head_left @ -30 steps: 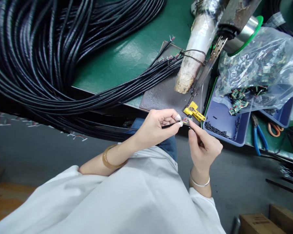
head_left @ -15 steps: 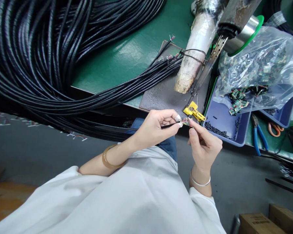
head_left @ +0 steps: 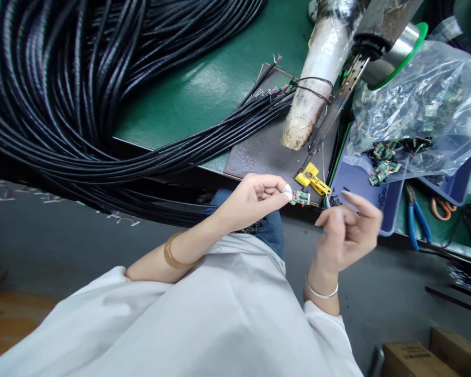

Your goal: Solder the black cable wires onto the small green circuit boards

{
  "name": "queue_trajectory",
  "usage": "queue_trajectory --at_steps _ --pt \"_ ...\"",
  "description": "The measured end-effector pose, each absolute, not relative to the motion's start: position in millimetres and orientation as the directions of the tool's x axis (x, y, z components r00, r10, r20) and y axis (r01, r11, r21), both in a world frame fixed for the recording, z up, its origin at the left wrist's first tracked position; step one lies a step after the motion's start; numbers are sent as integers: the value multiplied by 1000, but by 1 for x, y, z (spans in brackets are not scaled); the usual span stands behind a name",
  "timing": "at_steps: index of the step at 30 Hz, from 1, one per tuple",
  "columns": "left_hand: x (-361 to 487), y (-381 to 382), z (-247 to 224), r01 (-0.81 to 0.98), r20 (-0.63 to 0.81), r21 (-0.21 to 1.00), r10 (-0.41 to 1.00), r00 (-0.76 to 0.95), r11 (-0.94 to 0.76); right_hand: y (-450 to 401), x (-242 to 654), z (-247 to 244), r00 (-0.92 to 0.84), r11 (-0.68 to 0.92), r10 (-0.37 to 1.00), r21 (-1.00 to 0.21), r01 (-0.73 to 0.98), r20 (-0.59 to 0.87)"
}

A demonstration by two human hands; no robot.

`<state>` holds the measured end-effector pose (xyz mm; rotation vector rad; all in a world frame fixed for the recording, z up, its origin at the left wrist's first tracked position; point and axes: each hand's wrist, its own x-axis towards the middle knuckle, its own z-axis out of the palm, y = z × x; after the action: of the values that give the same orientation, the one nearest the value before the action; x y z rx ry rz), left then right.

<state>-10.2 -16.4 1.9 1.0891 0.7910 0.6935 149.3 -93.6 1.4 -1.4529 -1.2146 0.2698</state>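
Observation:
My left hand [head_left: 261,196] pinches a small green circuit board [head_left: 302,198] between thumb and fingertips. The board juts out to the right of the fingers, and whether a wire hangs behind them is hidden. White covers wrap the fingertips. To the right, my right hand [head_left: 347,230] hangs near the front of a blue tray, its index finger raised and apart from the thumb, with nothing visible in it. A yellow clip-like piece [head_left: 313,179] lies just beyond the board, under the tip of a soldering iron [head_left: 333,115].
Thick bundles of black cable [head_left: 63,94] cover the left bench. Their stripped ends rest on a dark plate [head_left: 255,146]. The blue tray [head_left: 388,214] holds small black pieces, beside a plastic bag of circuit boards [head_left: 416,104]. Blue-handled pliers [head_left: 416,217] and a solder spool [head_left: 392,57] are also at right.
My right hand has let go at my left fingertips and moved right, its fingers spreading. The green board now shows plainly; the black cable seen in my left hand is no longer visible there.

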Motion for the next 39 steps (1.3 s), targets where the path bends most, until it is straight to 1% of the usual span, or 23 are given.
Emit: queue_trajectory --at_steps 2,3,5,7,10,12,13,17,22,26,32,39 --pt "-9 -15 2 -108 -225 940 826 517 323 -93 149 2 475 285 695 -814 506 539" --pt "-9 -15 2 -114 -223 940 833 506 321 -94 149 2 474 302 674 -797 523 566" --pt "-7 -15 2 -130 -204 945 848 488 302 -94 147 3 442 264 686 -763 590 578" --pt "-6 -14 1 -139 -172 954 863 475 267 -95 146 4 393 186 760 -752 632 518" --pt "-6 -14 0 -128 -126 969 868 481 212 -91 146 5 314 119 874 -788 603 372" --pt "-6 -13 1 -107 -113 976 863 492 188 -86 147 4 278 103 908 -809 578 314" --pt "-5 -12 1 -92 -116 978 860 497 185 -84 148 4 265 103 914 -808 580 307" --pt "-5 -7 3 -43 -166 974 828 536 222 -75 149 4 213 167 903 -761 626 374" --pt "-4 2 4 -21 -170 976 820 547 217 -69 148 4 181 240 875 -727 644 449" --pt "-1 10 6 -25 -184 972 819 543 234 -64 149 6 189 243 875 -743 623 445" --pt "3 17 12 -57 -213 958 826 522 282 -57 152 10 176 246 874 -724 644 453" --pt "4 17 17 -71 -210 958 849 484 278 -54 150 15 176 272 863 -729 628 473"
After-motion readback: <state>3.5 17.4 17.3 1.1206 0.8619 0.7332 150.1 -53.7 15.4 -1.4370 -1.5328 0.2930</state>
